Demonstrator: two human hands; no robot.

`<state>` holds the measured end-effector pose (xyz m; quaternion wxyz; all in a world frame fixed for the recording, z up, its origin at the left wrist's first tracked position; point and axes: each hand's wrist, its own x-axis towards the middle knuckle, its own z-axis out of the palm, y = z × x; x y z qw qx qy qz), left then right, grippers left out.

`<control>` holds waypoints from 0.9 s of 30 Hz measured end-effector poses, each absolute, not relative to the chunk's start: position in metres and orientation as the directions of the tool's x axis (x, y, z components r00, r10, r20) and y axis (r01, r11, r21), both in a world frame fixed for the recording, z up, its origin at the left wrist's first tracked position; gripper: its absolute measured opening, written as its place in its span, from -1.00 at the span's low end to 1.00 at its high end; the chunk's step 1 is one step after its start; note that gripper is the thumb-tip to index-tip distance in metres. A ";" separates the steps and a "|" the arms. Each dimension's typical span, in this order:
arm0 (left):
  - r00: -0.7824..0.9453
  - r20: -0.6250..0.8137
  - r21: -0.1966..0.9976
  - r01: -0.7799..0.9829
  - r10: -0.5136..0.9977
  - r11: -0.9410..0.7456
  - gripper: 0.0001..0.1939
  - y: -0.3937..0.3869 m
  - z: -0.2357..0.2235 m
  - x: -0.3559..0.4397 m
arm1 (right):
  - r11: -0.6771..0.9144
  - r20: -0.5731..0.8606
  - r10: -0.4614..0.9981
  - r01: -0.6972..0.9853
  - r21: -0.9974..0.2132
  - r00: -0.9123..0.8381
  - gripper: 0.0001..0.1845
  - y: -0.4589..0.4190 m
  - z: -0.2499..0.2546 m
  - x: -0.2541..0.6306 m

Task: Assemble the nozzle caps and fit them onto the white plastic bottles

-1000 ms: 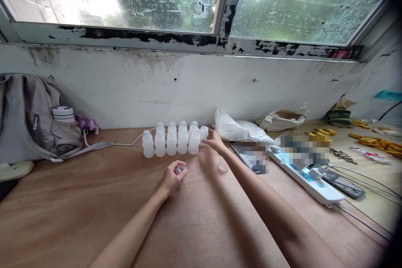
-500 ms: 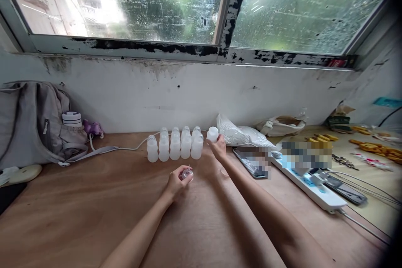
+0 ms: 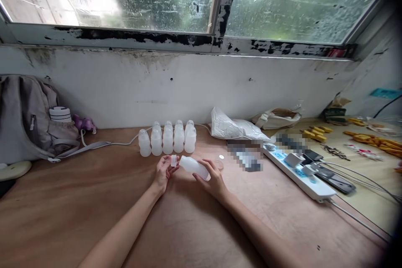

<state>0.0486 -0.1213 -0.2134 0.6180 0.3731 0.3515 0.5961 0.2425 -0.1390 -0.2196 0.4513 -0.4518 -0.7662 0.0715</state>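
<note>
My left hand [image 3: 163, 172] pinches a small clear cap [image 3: 173, 160] between thumb and fingers. In my right hand [image 3: 212, 177] lies a frosted white plastic bottle [image 3: 194, 168], tipped almost onto its side with its neck pointing left at the cap. A small gap shows between neck and cap. Behind my hands, several similar bottles [image 3: 167, 142] with clear caps stand upright in rows. Just right of my right hand, a clear round piece [image 3: 219, 165] and a small white disc [image 3: 221, 157] lie on the wooden table [image 3: 94, 201].
A white plastic bag [image 3: 230, 127] rests by the wall. To the right are a blurred-out phone [image 3: 246, 157], a power strip [image 3: 301, 176] with plugs and cables, and yellow parts [image 3: 317, 133]. A grey backpack [image 3: 25, 121] with a purple toy [image 3: 84, 122] sits at the left.
My right hand has brought the bottle down and left, turning it on its side. My left hand has moved slightly left and up, still holding the cap. The view has shifted a little.
</note>
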 end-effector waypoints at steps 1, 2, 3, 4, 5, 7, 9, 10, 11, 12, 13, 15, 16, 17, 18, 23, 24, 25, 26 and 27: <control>0.044 0.008 0.875 -0.484 0.999 0.015 -0.72 -0.122 -0.213 0.049 | 0.601 0.638 0.744 0.616 -0.509 -0.199 -0.58 -0.141 -0.219 0.242; 0.049 0.007 0.872 -0.488 0.999 0.018 -0.73 -0.123 -0.212 0.050 | 0.614 0.646 0.735 0.605 -0.506 -0.206 -0.57 -0.142 -0.219 0.242; 0.058 0.007 0.872 -0.489 0.998 0.023 -0.73 -0.124 -0.212 0.052 | 0.622 0.648 0.731 0.597 -0.506 -0.212 -0.56 -0.143 -0.218 0.243; 0.071 0.006 0.873 -0.487 0.997 0.029 -0.72 -0.125 -0.211 0.053 | 0.626 0.646 0.732 0.591 -0.510 -0.218 -0.56 -0.144 -0.217 0.243; 0.087 0.006 0.875 -0.482 0.996 0.037 -0.71 -0.127 -0.210 0.055 | 0.627 0.639 0.735 0.584 -0.515 -0.226 -0.56 -0.145 -0.216 0.244; 0.115 0.004 0.881 -0.471 0.993 0.051 -0.70 -0.129 -0.209 0.057 | 0.631 0.627 0.741 0.571 -0.526 -0.241 -0.57 -0.146 -0.216 0.246; 0.133 0.011 0.886 -0.460 0.991 0.052 -0.69 -0.130 -0.208 0.058 | 0.635 0.625 0.742 0.556 -0.536 -0.244 -0.56 -0.146 -0.215 0.247; 0.138 0.017 0.889 -0.455 0.990 0.049 -0.68 -0.130 -0.208 0.058 | 0.635 0.625 0.743 0.549 -0.543 -0.241 -0.56 -0.146 -0.214 0.248; 0.142 0.021 0.893 -0.448 0.990 0.045 -0.68 -0.130 -0.208 0.058 | 0.633 0.622 0.746 0.540 -0.555 -0.236 -0.56 -0.146 -0.213 0.248; 0.146 0.024 0.897 -0.440 0.989 0.043 -0.67 -0.130 -0.207 0.058 | 0.628 0.614 0.755 0.527 -0.573 -0.231 -0.57 -0.146 -0.211 0.249; 0.148 0.023 0.901 -0.431 0.989 0.043 -0.66 -0.129 -0.208 0.058 | 0.618 0.598 0.768 0.510 -0.598 -0.228 -0.57 -0.147 -0.209 0.249; 0.153 0.018 0.910 -0.413 0.988 0.048 -0.63 -0.129 -0.208 0.057 | 0.567 0.536 0.817 0.470 -0.677 -0.213 -0.59 -0.148 -0.205 0.248; 0.161 0.016 0.914 -0.403 0.987 0.051 -0.62 -0.129 -0.208 0.057 | 0.517 0.489 0.852 0.446 -0.731 -0.188 -0.60 -0.149 -0.203 0.247; 0.171 0.016 0.918 -0.394 0.985 0.053 -0.62 -0.129 -0.208 0.057 | 0.447 0.427 0.892 0.415 -0.792 -0.146 -0.61 -0.150 -0.202 0.246; 0.182 0.015 0.922 -0.383 0.983 0.057 -0.61 -0.129 -0.208 0.057 | 0.355 0.347 0.933 0.372 -0.858 -0.090 -0.62 -0.150 -0.201 0.244; 0.215 0.015 0.935 -0.350 0.977 0.063 -0.66 -0.129 -0.209 0.057 | -0.207 -0.202 0.975 -0.044 -0.977 -0.089 -0.56 -0.149 -0.198 0.239; 0.209 0.009 0.934 -0.352 0.978 0.067 -0.66 -0.129 -0.209 0.057 | -0.274 -0.254 0.954 -0.122 -0.954 -0.159 -0.58 -0.149 -0.196 0.240; 0.200 0.000 0.932 -0.355 0.980 0.072 -0.66 -0.129 -0.209 0.057 | -0.316 -0.272 0.935 -0.187 -0.930 -0.228 -0.62 -0.149 -0.193 0.242; 0.189 -0.009 0.930 -0.360 0.982 0.078 -0.66 -0.129 -0.208 0.056 | -0.336 -0.264 0.921 -0.240 -0.910 -0.287 -0.67 -0.149 -0.191 0.244; 0.179 -0.017 0.928 -0.364 0.984 0.082 -0.66 -0.128 -0.208 0.056 | -0.341 -0.243 0.912 -0.282 -0.897 -0.331 -0.70 -0.149 -0.189 0.246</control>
